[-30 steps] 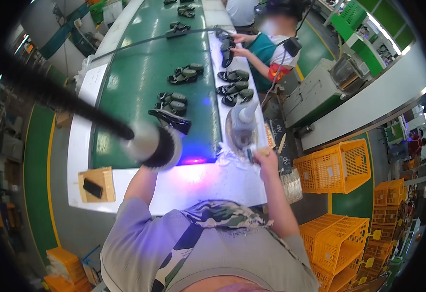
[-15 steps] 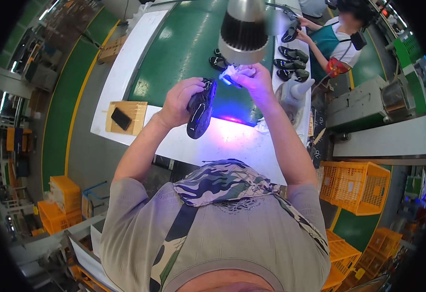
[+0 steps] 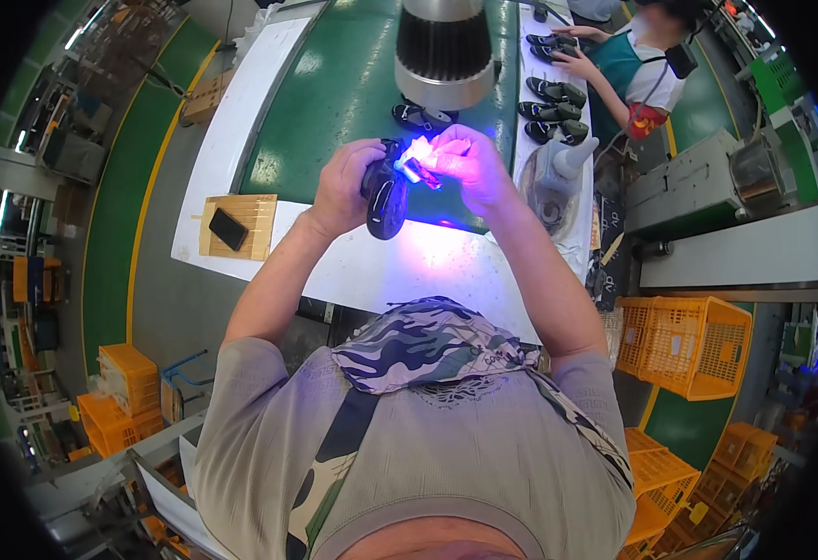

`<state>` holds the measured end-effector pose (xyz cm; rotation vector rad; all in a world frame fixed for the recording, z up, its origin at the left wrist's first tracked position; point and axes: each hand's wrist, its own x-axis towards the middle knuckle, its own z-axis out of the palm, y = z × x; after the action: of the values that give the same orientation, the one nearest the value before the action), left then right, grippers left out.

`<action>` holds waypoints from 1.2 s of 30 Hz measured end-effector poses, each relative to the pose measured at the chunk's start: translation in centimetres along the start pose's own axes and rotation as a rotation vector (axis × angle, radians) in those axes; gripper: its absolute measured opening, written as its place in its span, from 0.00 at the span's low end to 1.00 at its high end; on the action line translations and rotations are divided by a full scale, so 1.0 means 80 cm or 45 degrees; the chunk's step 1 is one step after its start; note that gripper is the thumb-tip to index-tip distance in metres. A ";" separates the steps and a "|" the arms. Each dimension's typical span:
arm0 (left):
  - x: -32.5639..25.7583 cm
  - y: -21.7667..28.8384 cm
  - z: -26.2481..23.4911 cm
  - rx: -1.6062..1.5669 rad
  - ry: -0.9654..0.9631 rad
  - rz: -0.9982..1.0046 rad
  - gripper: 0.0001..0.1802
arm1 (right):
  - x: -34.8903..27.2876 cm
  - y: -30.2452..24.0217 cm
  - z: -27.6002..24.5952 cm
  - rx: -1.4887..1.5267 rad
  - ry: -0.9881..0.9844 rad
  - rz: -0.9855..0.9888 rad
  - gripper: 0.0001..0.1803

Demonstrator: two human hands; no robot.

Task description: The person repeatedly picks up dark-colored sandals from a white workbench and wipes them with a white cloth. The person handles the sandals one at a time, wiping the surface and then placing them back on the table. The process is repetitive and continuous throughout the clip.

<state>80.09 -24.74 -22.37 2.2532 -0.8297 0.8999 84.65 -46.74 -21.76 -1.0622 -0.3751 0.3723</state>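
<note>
My left hand (image 3: 351,187) grips a glossy black shoe (image 3: 387,207), tilted with one rounded end toward me. Close against the shoe's right side, my right hand (image 3: 472,168) pinches a crumpled white cloth (image 3: 416,152), lit blue and violet. A small dark strip sticks out below the cloth; I cannot make out what it is. Just beyond my hands, a black shoe (image 3: 420,119) rests on the green conveyor belt (image 3: 334,84). Over it hangs a cylindrical lamp (image 3: 444,56) with a ribbed black middle.
Several black shoes (image 3: 551,112) line the white ledge at right, beside a squeeze bottle (image 3: 557,166) in a clear tray. A co-worker (image 3: 626,79) touches shoes farther back. At left, a phone (image 3: 229,229) lies on a cardboard piece (image 3: 258,224). Orange crates (image 3: 684,345) stand right.
My right hand has brought the cloth left and against the shoe. The shoe in my left hand has tipped and risen slightly. The co-worker's shoe has been lowered to the ledge.
</note>
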 end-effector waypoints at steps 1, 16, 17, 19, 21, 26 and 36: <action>0.001 -0.002 0.006 0.006 -0.008 -0.007 0.29 | -0.002 -0.003 -0.003 -0.008 0.022 -0.005 0.09; 0.021 -0.006 0.023 -0.575 -1.149 -0.864 0.38 | -0.009 -0.037 -0.036 -0.437 0.091 -0.113 0.10; 0.018 -0.009 0.023 -0.702 -1.137 -0.890 0.39 | -0.006 -0.030 -0.038 -0.446 0.097 -0.162 0.10; 0.010 -0.015 0.023 -0.954 -1.104 -0.944 0.42 | -0.001 -0.019 -0.039 -0.464 0.104 -0.258 0.11; 0.009 -0.016 0.022 -1.124 -1.104 -1.065 0.43 | -0.001 -0.019 -0.038 -0.533 0.095 -0.294 0.10; 0.010 -0.009 0.015 -1.414 -0.995 -1.193 0.38 | 0.001 -0.006 -0.038 -0.477 0.039 -0.253 0.09; -0.021 -0.006 0.029 -1.958 -0.528 -1.653 0.32 | -0.023 0.037 -0.032 -0.298 -0.028 -0.227 0.09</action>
<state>80.33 -25.46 -25.14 1.0219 0.0650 -0.6912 83.94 -48.30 -25.74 -1.2427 -0.5380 0.1836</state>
